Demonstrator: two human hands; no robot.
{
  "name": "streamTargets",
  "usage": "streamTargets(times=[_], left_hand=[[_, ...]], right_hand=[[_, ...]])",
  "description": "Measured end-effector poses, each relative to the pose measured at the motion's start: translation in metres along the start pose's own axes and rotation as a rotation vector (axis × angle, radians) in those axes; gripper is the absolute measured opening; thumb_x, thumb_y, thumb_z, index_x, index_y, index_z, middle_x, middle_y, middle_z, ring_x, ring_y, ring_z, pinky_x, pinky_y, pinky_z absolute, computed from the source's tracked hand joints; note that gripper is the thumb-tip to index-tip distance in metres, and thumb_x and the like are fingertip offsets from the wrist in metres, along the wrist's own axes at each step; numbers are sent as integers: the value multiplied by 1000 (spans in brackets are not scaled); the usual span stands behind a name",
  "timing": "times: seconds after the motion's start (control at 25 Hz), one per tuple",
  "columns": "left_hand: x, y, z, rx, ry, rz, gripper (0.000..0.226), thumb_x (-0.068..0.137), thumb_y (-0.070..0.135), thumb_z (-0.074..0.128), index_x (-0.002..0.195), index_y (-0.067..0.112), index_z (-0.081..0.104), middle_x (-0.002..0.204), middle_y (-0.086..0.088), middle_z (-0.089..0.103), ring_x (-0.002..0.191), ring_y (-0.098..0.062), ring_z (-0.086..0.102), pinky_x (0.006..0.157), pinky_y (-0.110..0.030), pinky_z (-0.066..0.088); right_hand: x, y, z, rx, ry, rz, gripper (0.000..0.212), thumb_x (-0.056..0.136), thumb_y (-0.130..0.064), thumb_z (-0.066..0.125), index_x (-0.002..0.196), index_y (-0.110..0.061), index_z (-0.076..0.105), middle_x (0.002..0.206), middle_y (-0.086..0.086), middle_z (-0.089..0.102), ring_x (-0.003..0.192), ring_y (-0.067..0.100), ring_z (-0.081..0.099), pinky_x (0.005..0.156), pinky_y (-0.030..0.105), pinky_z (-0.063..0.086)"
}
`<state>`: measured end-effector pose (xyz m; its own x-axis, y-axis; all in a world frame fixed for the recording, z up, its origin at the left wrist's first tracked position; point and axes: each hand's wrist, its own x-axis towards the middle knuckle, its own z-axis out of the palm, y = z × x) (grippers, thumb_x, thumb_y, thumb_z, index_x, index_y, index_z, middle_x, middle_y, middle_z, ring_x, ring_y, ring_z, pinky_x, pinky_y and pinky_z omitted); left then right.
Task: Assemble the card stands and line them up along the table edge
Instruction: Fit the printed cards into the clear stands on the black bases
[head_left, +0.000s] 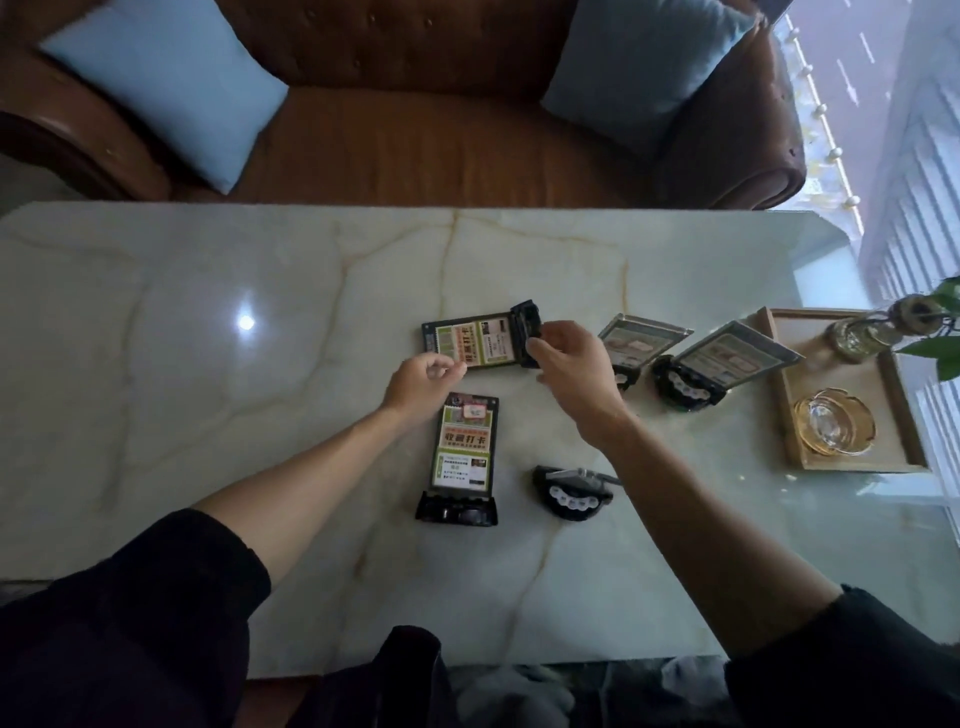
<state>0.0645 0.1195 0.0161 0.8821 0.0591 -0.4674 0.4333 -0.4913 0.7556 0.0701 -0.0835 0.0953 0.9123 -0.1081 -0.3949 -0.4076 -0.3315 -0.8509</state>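
Over the marble table (208, 338) I hold a card panel (475, 340) sideways. My left hand (423, 382) pinches its lower left corner. My right hand (569, 364) grips the black base (527, 332) fitted on its right end. A second card stand (462, 457) lies flat near me with its black base (457, 509) at the near end. A loose black base (571, 491) with white dots lies to its right. Two assembled stands (626, 340) (719, 364) are upright at the right.
A wooden tray (779, 395) at the right edge holds a glass ashtray (834, 423) and a small vase with a plant (872, 327). A brown leather sofa (441, 135) with two blue cushions runs along the table's far side. A window is at the right.
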Motion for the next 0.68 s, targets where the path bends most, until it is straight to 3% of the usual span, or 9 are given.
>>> streamTargets(times=[0.08,0.16,0.24,0.32,0.4,0.48,0.6,0.68], left_hand=[[-7,-18,-5,-46,1,-56,37,92,46,62,110,14,70,111,-1,72,103,-15,65,90,-30,52],[-15,-33,-5,-71,0,-102,36,94,52,56,93,19,70,96,2,71,86,-13,64,70,-24,47],[-23,-49,-1,-95,-5,-163,40,95,57,50,73,24,59,76,5,64,71,-15,58,59,-25,40],[-29,-65,4,-129,-28,-228,42,95,57,50,73,22,56,71,3,58,71,-20,56,65,-31,47],[-33,-77,8,-163,-74,-263,38,96,55,50,76,23,53,76,-2,57,76,-22,56,75,-40,53],[-36,-85,11,-178,-108,-301,31,98,52,48,78,28,50,89,-8,61,85,-24,61,86,-46,55],[-35,-90,14,-191,-159,-329,30,98,46,53,84,21,62,105,-11,72,98,-27,69,90,-48,56],[-33,-93,16,-181,-244,-321,31,96,42,59,92,13,71,104,-6,74,99,-24,69,90,-44,58]], right_hand=[[-9,10,29,-16,-87,23,33,89,-34,63,121,-24,61,102,-17,70,92,4,66,77,23,54],[-16,29,54,-44,-131,88,54,90,-34,65,139,-18,48,125,-13,58,112,8,58,95,33,50],[-24,54,74,-76,-129,181,55,90,-35,66,139,-18,45,119,-10,51,106,10,55,88,31,50],[-33,77,89,-56,-119,298,30,90,-29,65,117,-25,52,106,-11,62,87,7,62,70,24,50],[-40,96,98,-49,-120,382,16,91,-23,63,102,-27,52,97,-7,66,81,6,65,61,23,50],[-43,110,104,-27,-106,450,19,90,-18,61,104,-23,48,95,-4,66,82,8,66,56,20,50],[-42,120,106,-7,-62,500,33,90,-12,62,119,-18,46,91,-4,64,81,10,67,52,18,51],[-38,122,106,19,-54,541,51,89,-8,63,136,-9,42,101,5,66,90,19,69,62,26,58]])
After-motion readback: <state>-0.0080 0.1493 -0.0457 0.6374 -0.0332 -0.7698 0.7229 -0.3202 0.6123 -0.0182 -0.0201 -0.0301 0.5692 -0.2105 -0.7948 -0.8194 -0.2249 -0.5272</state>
